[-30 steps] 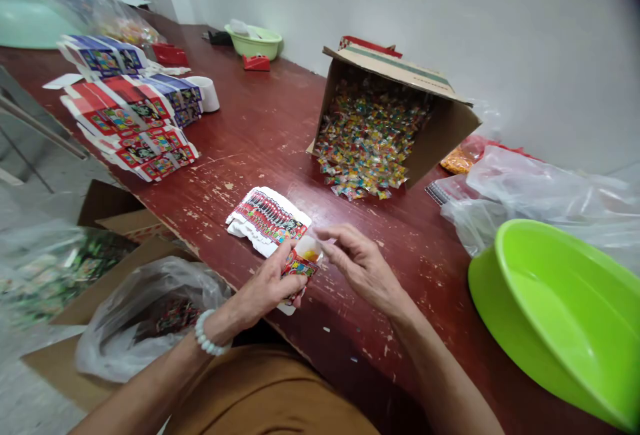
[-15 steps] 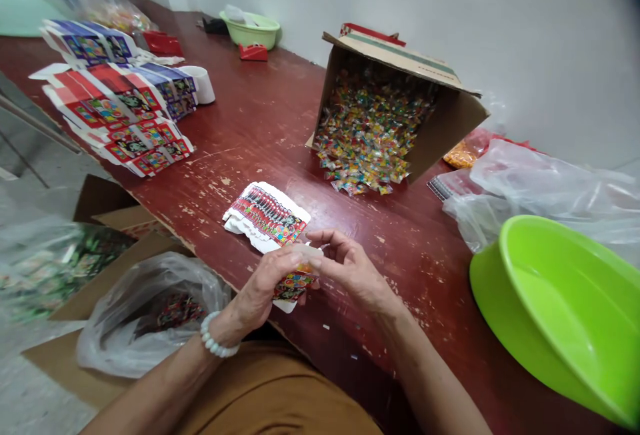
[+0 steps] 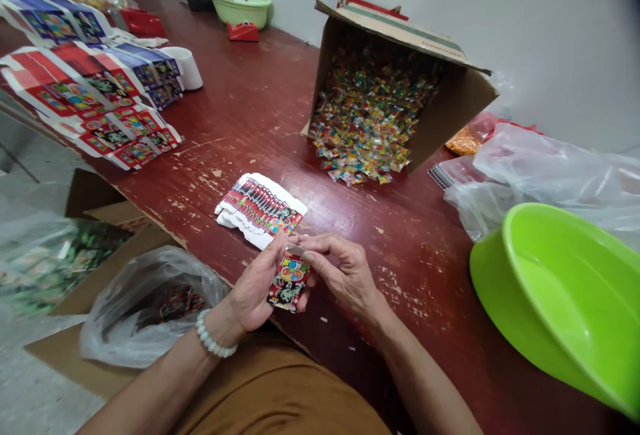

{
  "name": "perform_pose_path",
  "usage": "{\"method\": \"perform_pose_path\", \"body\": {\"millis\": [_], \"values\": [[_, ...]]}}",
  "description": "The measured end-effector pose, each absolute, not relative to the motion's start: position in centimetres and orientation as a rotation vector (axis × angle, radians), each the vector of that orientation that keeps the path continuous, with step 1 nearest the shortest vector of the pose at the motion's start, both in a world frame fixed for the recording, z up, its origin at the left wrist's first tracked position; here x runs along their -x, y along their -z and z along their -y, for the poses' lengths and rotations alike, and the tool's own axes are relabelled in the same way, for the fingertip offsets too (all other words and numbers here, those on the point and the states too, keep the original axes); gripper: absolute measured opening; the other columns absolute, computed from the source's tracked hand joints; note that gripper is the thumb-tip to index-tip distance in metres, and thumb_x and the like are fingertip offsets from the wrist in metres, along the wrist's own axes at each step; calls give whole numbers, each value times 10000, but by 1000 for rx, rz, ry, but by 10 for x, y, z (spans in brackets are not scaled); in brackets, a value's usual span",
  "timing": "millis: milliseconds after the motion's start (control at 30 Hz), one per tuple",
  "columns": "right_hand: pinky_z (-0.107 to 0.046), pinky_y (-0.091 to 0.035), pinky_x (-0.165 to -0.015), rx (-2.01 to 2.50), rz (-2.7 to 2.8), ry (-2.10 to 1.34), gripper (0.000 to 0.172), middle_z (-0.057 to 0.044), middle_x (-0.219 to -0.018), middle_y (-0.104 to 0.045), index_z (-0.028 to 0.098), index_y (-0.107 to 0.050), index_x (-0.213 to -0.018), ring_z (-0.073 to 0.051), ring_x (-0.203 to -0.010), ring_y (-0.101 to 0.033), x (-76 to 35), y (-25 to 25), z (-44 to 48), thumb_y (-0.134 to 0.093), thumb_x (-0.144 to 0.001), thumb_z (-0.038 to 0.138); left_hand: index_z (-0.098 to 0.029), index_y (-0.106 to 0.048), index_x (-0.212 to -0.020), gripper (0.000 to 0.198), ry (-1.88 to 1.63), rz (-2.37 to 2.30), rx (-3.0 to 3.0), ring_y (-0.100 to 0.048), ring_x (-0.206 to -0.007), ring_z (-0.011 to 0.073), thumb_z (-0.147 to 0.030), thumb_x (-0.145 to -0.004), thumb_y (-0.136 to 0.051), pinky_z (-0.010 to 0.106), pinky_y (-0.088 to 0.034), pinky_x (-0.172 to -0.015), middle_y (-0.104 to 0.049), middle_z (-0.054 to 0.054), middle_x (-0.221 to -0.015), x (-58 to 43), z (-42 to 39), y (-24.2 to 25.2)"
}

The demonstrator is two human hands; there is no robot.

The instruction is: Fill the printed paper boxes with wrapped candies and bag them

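Note:
My left hand (image 3: 255,285), with a white bead bracelet on its wrist, holds a small red printed card (image 3: 289,281) upright against the palm. My right hand (image 3: 340,271) sits just right of it, its fingertips pinching a thin clear plastic piece (image 3: 296,247) at the card's top edge. The fingers hide most of that piece, so its shape is hard to tell. Just above both hands, a stack of red-printed card strips with white edges (image 3: 260,211) lies on the worn red wooden table (image 3: 240,155), close to my left thumb.
A cardboard box (image 3: 450,105) lies on its side, spilling colourful wrapped sweets (image 3: 363,135). Printed card stacks (image 3: 95,95) and a white cup (image 3: 186,68) stand at left. A lime-green basin (image 3: 565,295) and plastic bags (image 3: 545,175) are at right. A bag in a carton (image 3: 150,308) sits below the table edge.
The clear piece with orange inside has moved from beside the card to its top edge, and my hands have closed together. The card now shows its printed face. The view has tilted, shifting the scene upward.

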State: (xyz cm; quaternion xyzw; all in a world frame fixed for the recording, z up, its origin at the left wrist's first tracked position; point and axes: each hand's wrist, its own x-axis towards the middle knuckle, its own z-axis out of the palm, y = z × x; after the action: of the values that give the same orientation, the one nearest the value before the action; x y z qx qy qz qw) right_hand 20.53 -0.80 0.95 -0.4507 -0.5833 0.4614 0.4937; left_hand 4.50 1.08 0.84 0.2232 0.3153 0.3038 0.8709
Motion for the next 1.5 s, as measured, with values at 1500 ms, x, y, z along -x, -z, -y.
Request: {"method": "perform_pose_path", "body": {"millis": [1500], "values": [[-422, -442, -820, 1839, 2200, -478, 535, -135, -1207, -600, 213, -548, -1265, -327, -1051, -560, -212, 36, -2, -738, -817, 434, -174, -624, -1179, 370, -682, -1467, -2387, -637, -916, 251, -447, -933, -578, 407, -527, -828, -696, 99, -1033, -1, 13, 24]]}}
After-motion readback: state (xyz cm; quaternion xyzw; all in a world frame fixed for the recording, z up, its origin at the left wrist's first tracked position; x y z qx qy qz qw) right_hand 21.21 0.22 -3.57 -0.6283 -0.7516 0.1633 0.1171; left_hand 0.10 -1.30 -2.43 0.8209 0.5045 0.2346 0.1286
